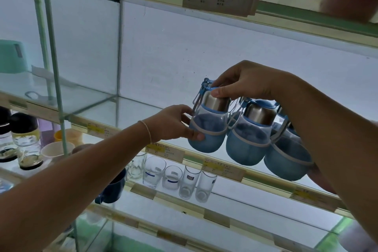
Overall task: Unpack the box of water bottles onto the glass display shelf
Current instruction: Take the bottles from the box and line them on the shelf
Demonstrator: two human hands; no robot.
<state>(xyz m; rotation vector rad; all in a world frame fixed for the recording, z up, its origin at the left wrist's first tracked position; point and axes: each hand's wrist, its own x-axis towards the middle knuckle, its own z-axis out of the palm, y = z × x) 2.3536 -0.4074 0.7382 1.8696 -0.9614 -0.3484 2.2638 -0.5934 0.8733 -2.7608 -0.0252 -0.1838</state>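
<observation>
So we've got our left hand (173, 122) cupping the blue bottle's (206, 127) belly and right hand (245, 82) pinching its cap, steadying it beside two others (248, 141) on the glass shelf (131, 106).

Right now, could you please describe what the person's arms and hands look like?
No sleeves or gloves cover the parts in view. The left hand has a thin, pale string bracelet around its wrist. The right hand shows no ring, watch or band.
</observation>
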